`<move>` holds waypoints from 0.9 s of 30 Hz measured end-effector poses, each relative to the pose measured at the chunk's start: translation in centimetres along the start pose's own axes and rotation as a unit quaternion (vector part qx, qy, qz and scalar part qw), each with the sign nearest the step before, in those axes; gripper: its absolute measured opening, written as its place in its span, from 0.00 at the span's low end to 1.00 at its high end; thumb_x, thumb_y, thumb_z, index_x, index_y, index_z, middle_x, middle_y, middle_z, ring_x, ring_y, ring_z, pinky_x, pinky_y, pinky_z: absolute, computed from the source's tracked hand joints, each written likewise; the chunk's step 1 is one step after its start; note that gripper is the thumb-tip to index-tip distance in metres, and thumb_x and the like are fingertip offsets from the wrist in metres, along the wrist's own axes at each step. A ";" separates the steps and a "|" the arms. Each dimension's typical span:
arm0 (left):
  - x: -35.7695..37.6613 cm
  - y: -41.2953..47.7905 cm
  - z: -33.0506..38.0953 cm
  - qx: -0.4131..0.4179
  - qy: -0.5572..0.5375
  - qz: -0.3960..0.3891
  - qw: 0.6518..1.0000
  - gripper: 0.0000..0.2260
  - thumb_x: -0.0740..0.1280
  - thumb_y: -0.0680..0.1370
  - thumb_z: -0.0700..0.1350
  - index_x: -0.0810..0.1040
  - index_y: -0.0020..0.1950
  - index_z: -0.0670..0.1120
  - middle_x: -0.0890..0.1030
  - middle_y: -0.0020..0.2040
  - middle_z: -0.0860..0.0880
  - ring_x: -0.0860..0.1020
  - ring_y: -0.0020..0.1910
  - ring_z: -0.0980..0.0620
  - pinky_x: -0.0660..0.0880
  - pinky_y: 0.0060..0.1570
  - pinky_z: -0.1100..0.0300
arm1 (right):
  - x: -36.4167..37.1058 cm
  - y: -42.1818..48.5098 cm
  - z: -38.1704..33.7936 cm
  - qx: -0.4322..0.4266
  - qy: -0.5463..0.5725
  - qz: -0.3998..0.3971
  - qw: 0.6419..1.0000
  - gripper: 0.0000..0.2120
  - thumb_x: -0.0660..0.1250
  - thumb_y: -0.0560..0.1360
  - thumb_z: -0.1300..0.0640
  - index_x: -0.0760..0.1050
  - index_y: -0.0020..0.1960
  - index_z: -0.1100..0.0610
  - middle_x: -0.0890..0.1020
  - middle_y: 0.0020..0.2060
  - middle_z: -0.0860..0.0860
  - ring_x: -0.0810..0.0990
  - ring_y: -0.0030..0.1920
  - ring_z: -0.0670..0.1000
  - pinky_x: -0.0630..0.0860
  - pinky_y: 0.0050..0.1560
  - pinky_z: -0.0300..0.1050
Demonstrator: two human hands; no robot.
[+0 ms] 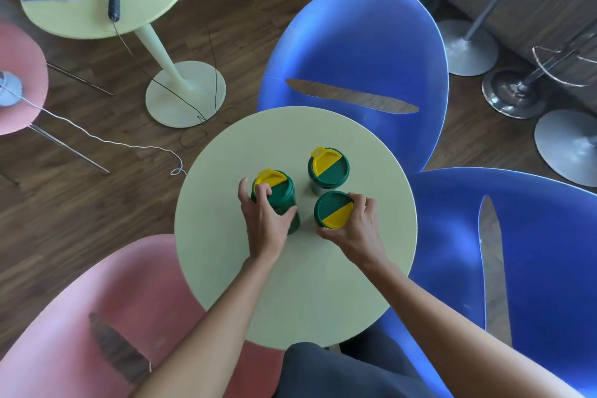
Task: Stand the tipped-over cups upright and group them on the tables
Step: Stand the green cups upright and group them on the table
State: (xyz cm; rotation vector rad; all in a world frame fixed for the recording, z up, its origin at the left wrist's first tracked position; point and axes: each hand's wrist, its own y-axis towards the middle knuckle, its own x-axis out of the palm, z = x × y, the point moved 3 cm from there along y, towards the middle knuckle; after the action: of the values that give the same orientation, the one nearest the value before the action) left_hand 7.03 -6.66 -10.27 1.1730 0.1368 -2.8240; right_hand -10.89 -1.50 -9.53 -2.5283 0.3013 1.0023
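Three green cups with green-and-yellow lids stand close together on the round pale-green table (290,294). My left hand (263,220) grips the left cup (278,192) from its near side, fingers around its rim. My right hand (357,229) wraps the near right cup (332,208) from the right, thumb at its front. The far cup (329,168) stands upright, untouched, just behind the other two.
Two blue chairs (365,42) (533,252) crowd the table's far and right sides, a pink chair (97,317) its near left. A second pale-green table (97,3) at far left carries a blue tray, a blue box and a jump rope. Stool bases stand at right.
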 end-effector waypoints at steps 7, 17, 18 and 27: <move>-0.9 -1.5 0.4 0.032 0.031 -0.013 0.999 0.15 0.70 0.76 0.55 0.73 0.54 0.46 0.67 0.70 0.43 0.71 0.63 0.40 0.74 0.54 0.49 | 0.0 0.0 0.1 -0.001 0.012 -0.001 1.000 0.46 0.79 0.58 0.42 0.62 0.69 0.54 0.66 0.61 0.53 0.68 0.64 0.54 0.70 0.64 0.47; -1.6 -1.4 1.0 0.007 -0.041 -0.055 0.998 0.22 0.72 0.74 0.41 0.70 0.66 0.44 0.71 0.62 0.45 0.75 0.57 0.46 0.71 0.50 0.62 | 0.0 0.0 0.1 0.000 0.022 -0.008 1.000 0.45 0.78 0.59 0.43 0.61 0.69 0.54 0.66 0.62 0.53 0.67 0.64 0.54 0.69 0.64 0.46; -1.5 -1.2 0.9 -0.014 -0.041 -0.079 0.996 0.25 0.72 0.74 0.42 0.69 0.69 0.45 0.73 0.64 0.46 0.74 0.59 0.47 0.71 0.53 0.61 | 0.0 0.0 0.2 0.001 0.023 -0.009 1.000 0.45 0.78 0.59 0.43 0.61 0.69 0.54 0.66 0.62 0.53 0.67 0.64 0.54 0.69 0.63 0.46; -2.1 0.8 0.7 -0.057 -0.014 -0.099 0.993 0.21 0.76 0.68 0.47 0.80 0.60 0.45 0.83 0.45 0.48 0.80 0.46 0.46 0.77 0.50 0.56 | 0.2 0.2 0.5 0.009 0.029 -0.018 0.999 0.45 0.79 0.59 0.44 0.61 0.70 0.53 0.66 0.61 0.53 0.66 0.64 0.54 0.68 0.63 0.45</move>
State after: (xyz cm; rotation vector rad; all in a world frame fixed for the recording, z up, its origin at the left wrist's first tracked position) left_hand 8.13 -7.50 -8.32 1.1555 0.4288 -2.9523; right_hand -11.06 -1.46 -10.04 -2.5408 0.2804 0.9107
